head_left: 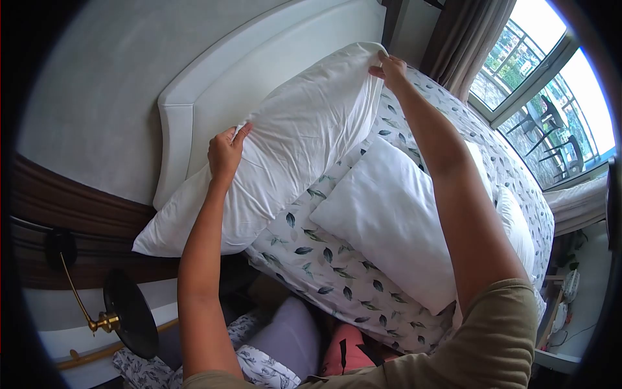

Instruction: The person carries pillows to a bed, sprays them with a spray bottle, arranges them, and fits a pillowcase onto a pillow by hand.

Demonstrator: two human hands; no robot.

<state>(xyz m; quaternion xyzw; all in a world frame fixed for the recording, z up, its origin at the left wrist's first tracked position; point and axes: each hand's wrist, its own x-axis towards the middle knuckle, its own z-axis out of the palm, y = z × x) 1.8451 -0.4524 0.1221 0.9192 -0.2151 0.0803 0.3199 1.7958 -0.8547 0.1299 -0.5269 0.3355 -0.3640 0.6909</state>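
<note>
A long white pillow (304, 129) slants across the head of the bed, in front of the padded headboard (214, 97). My left hand (227, 152) is closed on its upper edge near the middle, thumb and fingers pinching the fabric. Farther off, my right hand (392, 70) grips the pillow's far top corner. The cloth is creased between the two hands, and the near end of the pillow hangs past the mattress side. Below my right forearm, a flat white pillow (389, 220) lies on the leaf-patterned bedsheet (317, 253).
More white bedding (515, 214) lies beyond my right arm. A black and brass wall lamp (129, 314) juts out at the lower left. Brown curtains (470, 45) frame a glass door (518, 71), with chairs (560, 136) outside. A shelf (551, 311) stands at the right.
</note>
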